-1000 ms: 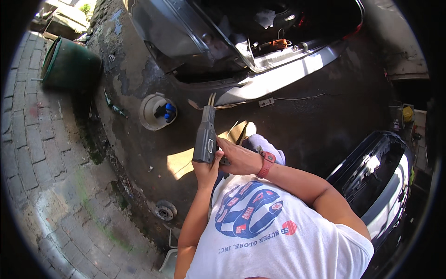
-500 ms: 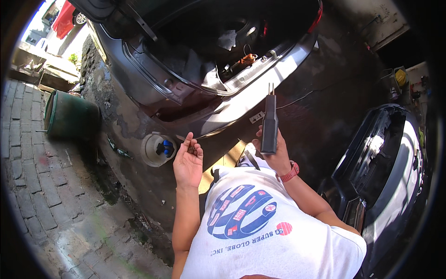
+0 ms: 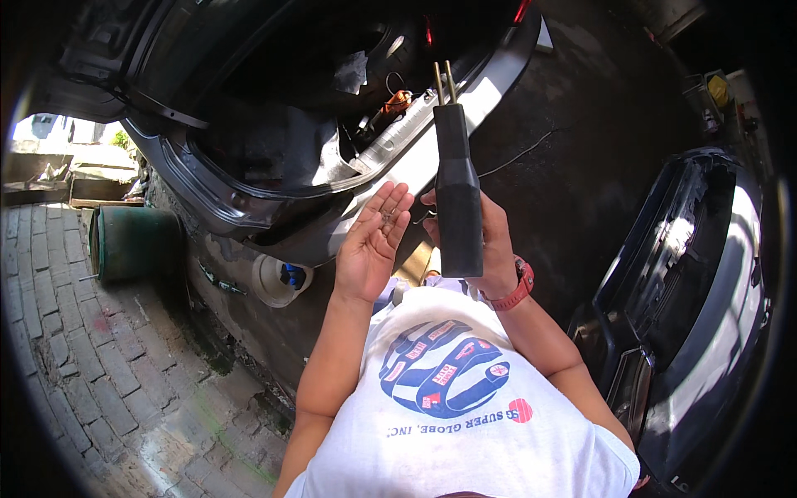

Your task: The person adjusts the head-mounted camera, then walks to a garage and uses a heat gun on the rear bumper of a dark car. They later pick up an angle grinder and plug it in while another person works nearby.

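The ground is dark, stained concrete (image 3: 552,220) through the middle and right of the frame, with weathered grey paving bricks (image 3: 100,373) at the lower left. A grey car (image 3: 274,199) with an open trunk fills the upper left and top centre; an orange object (image 3: 397,102) lies by the trunk sill, and a thin cable (image 3: 527,155) trails across the ground to its right. At centre-left are a green drum (image 3: 137,241) and a pale bucket (image 3: 264,282) with something blue in it. A detached bumper (image 3: 730,274) stands along the right edge.

The white T-shirt (image 3: 531,448), bottom centre, bears a round blue print with small red patches, a striped red disc and a line of blue lettering.

Near the centre, the right hand (image 3: 496,241), a red wristwatch (image 3: 515,285) at its wrist, grasps a black handheld tool (image 3: 459,216), its two metal prongs (image 3: 451,83) pointing to the top. Just left of it, the left hand (image 3: 374,249) is palm up, fingers loosely curled, with tiny bits (image 3: 387,218) on it, too small to identify.
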Demonstrator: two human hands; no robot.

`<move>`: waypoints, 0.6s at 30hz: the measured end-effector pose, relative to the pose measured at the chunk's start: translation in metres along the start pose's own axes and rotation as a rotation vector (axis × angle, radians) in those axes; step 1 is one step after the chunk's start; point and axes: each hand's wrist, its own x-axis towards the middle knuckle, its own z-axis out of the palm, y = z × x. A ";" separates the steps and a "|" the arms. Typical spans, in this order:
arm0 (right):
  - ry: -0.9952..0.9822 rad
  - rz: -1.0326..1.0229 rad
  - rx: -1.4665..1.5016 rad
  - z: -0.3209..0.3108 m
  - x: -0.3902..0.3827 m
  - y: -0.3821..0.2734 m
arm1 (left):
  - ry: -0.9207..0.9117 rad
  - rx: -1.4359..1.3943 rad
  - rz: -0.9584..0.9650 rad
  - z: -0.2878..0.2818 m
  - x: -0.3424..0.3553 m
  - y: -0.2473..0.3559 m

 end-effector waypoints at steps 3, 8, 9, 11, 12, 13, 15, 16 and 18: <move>-0.025 -0.051 -0.192 -0.014 0.011 0.003 | -0.004 0.087 -0.089 -0.001 0.009 -0.012; -0.047 0.011 -0.334 -0.018 0.019 0.009 | 0.017 0.167 -0.218 -0.013 0.020 -0.025; -0.060 0.050 -0.360 -0.013 0.019 0.008 | -0.024 0.156 -0.219 -0.015 0.021 -0.026; -0.052 -0.004 -0.551 -0.004 0.018 0.005 | -0.005 0.201 -0.234 -0.018 0.021 -0.026; -0.043 0.005 -0.558 0.003 0.018 0.003 | 0.016 0.244 -0.251 -0.020 0.020 -0.024; -0.056 0.007 -0.573 0.008 0.020 0.003 | -0.036 0.292 -0.251 -0.022 0.020 -0.021; -0.111 -0.066 -0.686 0.019 0.023 0.001 | -0.044 0.337 -0.267 -0.026 0.019 -0.013; -0.151 -0.074 -0.731 0.026 0.024 0.001 | -0.038 0.390 -0.275 -0.029 0.018 -0.008; -0.240 0.019 -0.893 0.035 0.026 0.002 | -0.038 0.440 -0.293 -0.033 0.014 0.003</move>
